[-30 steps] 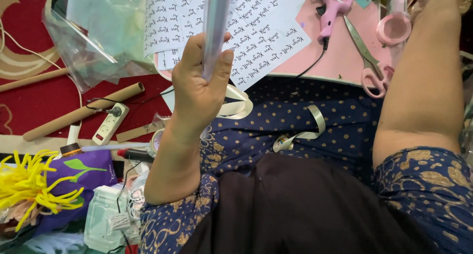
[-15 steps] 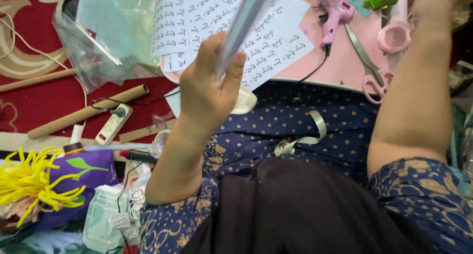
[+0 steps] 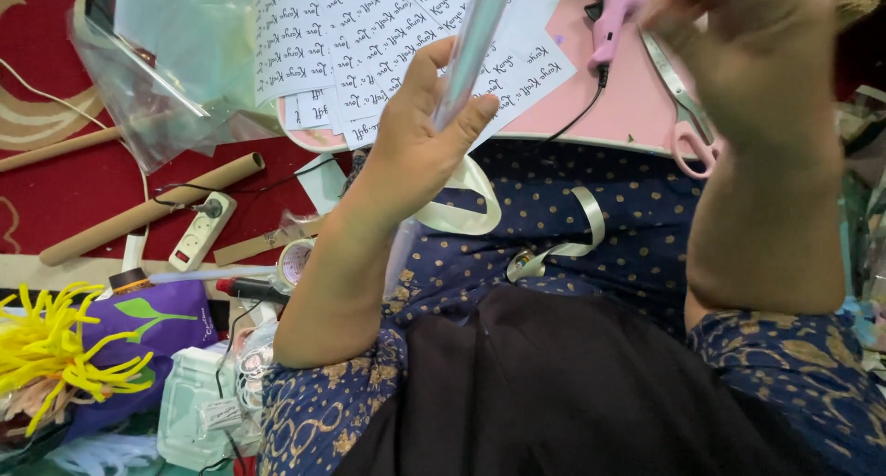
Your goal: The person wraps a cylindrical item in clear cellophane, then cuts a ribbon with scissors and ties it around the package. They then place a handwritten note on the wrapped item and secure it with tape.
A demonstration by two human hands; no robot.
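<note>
Roll of clear film (image 3: 475, 47): tilted further right than before; left hand (image 3: 420, 148) fingers clenched around it; right hand (image 3: 738, 33) now raised, grip unclear.

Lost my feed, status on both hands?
Left hand gripping clear film roll. Right hand raised, blurred, grip unclear. Scissors, glue gun lie beneath.
</note>
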